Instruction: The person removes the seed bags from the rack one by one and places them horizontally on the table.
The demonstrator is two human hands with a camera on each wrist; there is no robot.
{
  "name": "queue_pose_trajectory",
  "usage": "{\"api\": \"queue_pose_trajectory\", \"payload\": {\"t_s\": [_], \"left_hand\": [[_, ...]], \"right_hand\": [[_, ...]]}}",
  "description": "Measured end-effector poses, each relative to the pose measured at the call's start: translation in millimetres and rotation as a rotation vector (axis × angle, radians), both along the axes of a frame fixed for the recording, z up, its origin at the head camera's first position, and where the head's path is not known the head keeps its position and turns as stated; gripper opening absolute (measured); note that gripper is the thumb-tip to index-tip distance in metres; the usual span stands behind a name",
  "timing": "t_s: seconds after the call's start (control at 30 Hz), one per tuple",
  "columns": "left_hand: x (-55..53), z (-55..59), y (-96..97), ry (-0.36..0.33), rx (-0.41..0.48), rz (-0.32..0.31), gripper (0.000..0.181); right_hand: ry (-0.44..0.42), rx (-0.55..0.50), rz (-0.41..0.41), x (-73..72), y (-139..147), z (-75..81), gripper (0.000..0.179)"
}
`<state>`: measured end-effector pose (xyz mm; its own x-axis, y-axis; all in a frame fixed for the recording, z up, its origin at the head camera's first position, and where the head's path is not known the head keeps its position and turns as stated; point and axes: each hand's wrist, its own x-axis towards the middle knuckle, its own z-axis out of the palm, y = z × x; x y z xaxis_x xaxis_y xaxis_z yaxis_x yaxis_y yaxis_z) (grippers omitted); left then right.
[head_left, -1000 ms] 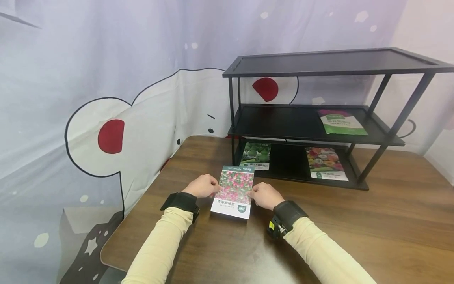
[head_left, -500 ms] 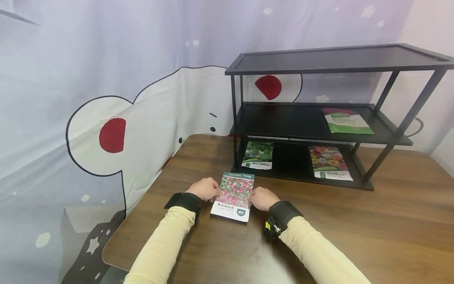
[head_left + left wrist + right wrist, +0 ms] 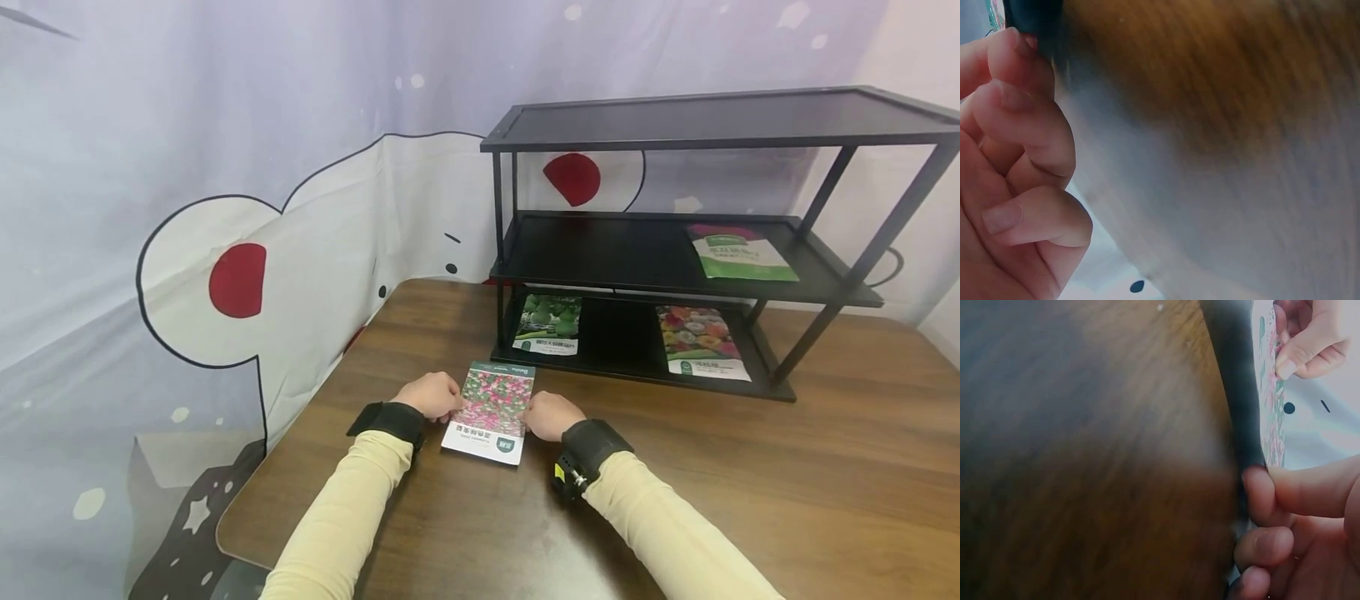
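Observation:
A seed packet (image 3: 491,408) with pink flowers, a green top band and a white lower end is held just above the table, in front of the rack. My left hand (image 3: 431,395) pinches its left edge; in the left wrist view the fingers of the left hand (image 3: 1029,144) are curled, with only a sliver of packet at the top. At the right edge my right hand (image 3: 552,416) pinches the packet between thumb and index finger. The right wrist view shows this grip of the right hand (image 3: 1297,519) close up, the packet (image 3: 1269,400) seen nearly edge-on.
A black tiered rack (image 3: 600,246) stands on the wooden table (image 3: 675,467). Its bottom shelf bears a green gourd packet (image 3: 549,323) and a colourful flower packet (image 3: 701,342). On the middle shelf lies a green-and-white packet (image 3: 742,252). A printed curtain (image 3: 315,250) hangs behind.
Both hands keep their pinch on the seed packet, which has shifted slightly toward the person and lies flatter. The head view has turned a little, moving the rack rightward in frame.

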<state>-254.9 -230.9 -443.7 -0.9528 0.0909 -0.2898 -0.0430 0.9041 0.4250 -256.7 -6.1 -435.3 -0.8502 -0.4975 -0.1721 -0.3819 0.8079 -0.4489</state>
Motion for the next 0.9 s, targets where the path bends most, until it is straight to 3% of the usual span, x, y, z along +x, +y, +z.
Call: {"api": "queue_pose_trajectory", "payload": {"t_s": [0.57,0.9], "left_hand": [[-2.7,-4.1,-1.7,-0.022,0.031,0.028,0.029],[0.5,-1.3,0.3,-0.032,0.044,0.045,0.031]], "right_hand": [[-0.037,0.014,-0.065,-4.7,-2.7,-1.9,0.036],[-0.012,0.016,-0.045,-5.9,-1.5,-3.7,0.035]]}}
